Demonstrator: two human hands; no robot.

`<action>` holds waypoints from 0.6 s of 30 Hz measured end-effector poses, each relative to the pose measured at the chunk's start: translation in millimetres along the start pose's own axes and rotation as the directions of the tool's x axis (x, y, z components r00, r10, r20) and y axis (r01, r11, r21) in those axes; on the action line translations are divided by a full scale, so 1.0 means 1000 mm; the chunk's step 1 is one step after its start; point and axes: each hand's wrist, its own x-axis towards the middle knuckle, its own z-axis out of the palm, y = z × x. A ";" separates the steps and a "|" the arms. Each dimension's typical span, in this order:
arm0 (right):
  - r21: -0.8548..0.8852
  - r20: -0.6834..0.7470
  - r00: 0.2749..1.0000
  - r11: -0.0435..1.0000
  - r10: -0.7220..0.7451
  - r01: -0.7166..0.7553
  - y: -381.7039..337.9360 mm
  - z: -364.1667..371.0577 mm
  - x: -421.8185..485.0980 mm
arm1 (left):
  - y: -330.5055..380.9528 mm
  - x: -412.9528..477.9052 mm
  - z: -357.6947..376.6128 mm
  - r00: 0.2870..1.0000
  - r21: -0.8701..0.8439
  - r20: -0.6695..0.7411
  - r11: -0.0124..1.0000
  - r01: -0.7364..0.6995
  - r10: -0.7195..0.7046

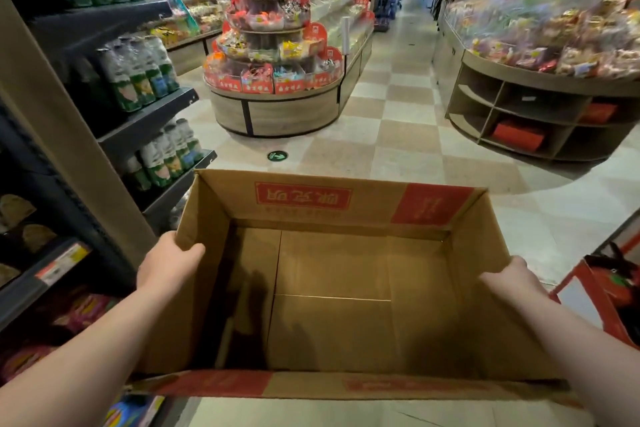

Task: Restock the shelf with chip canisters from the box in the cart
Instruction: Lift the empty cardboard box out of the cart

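I hold the open cardboard box [332,288] by its side walls, my left hand [166,262] and right hand [512,279] each grasping an edge.

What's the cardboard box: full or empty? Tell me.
Empty: the cardboard box shows bare bottom flaps, no canisters; its shadowed left corner is unclear.

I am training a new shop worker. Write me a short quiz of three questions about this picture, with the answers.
1. True or false: chip canisters can be seen inside the cardboard box.
2. Which hand grips the left wall of the box? A) the left hand B) the right hand C) neither
3. Fill in: the round sticker on the floor beyond the box is ____.

Key: 1 false, the box looks empty; 2 A; 3 green.
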 end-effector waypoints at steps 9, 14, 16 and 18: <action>0.004 0.005 1.000 1.000 0.021 -0.021 -0.014 -0.007 0.078 | 0.050 0.043 0.050 1.000 0.029 0.019 0.999 0.019 -0.020; 0.011 0.020 0.999 0.999 0.050 -0.050 -0.025 -0.003 0.107 | 0.064 0.073 0.074 0.999 0.054 0.045 0.998 0.026 -0.028; 0.005 0.019 0.998 0.998 0.067 -0.067 -0.031 0.001 0.117 | 0.070 0.087 0.084 0.998 0.060 0.056 0.998 0.022 -0.025; 0.005 0.026 0.996 0.996 0.087 -0.087 -0.037 0.005 0.129 | 0.078 0.106 0.096 0.997 0.065 0.071 0.998 0.010 -0.015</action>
